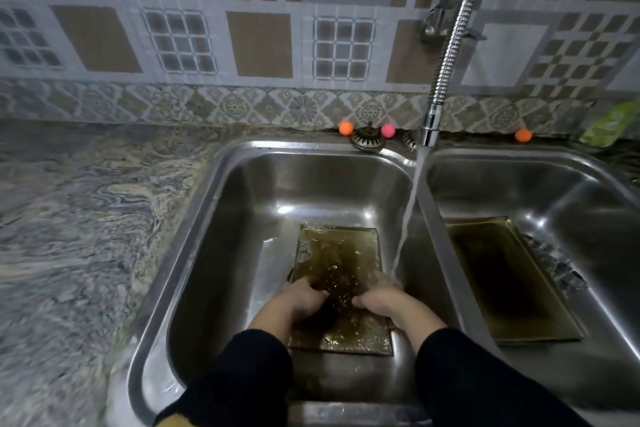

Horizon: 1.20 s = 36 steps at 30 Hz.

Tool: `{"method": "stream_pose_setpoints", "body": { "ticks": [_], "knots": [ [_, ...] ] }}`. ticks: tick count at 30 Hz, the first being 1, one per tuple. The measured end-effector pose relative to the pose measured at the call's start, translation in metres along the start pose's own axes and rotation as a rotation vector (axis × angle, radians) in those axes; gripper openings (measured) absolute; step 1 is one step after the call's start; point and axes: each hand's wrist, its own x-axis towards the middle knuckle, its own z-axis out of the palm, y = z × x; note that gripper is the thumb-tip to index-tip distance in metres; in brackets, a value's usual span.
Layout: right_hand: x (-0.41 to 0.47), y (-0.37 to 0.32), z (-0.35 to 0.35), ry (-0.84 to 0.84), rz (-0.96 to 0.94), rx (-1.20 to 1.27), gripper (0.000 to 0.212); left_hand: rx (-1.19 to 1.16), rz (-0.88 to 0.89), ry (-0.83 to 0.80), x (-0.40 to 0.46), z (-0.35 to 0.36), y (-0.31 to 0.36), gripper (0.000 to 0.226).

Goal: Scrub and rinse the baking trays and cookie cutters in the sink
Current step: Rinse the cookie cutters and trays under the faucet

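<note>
A brownish rectangular baking tray [337, 246] lies flat in the left basin of the steel double sink [221, 218], wet and splashed with water. My left hand [304, 295] presses on the tray's left side with curled fingers. My right hand [381, 298] rests on its right side, under the stream of water [408, 211] from the flexible faucet [450, 45]. Whether either hand holds a scrubber cannot be seen. A second brown tray [509, 281] sits in the right basin. No cookie cutters show.
A marbled stone counter [79, 218] spreads to the left. On the sink's back ledge sit a drain strainer [367, 138], two orange balls [345, 128] and a pink ball [388, 130]. A green packet [606, 125] leans at the far right. Patterned tiles cover the wall.
</note>
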Motion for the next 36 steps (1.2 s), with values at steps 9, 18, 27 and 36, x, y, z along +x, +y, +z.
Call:
{"method": "stream_pose_setpoints", "body": {
  "ticks": [9,18,27,36],
  "knots": [
    [-0.017,0.012,-0.022,0.14,-0.218,0.294,0.057,-0.107,-0.025,-0.101,-0.039,-0.007,0.019,0.075],
    [-0.056,0.017,-0.055,0.281,-0.371,0.369,0.045,0.102,0.109,-0.165,-0.084,0.023,0.073,0.072],
    [-0.098,0.028,-0.099,0.42,-0.562,0.454,0.046,0.027,0.44,0.268,-0.104,0.033,0.152,0.056],
    [-0.118,0.033,-0.117,0.447,-0.633,0.502,0.053,0.175,0.447,0.449,-0.08,-0.004,0.125,0.057]
  ]
}}
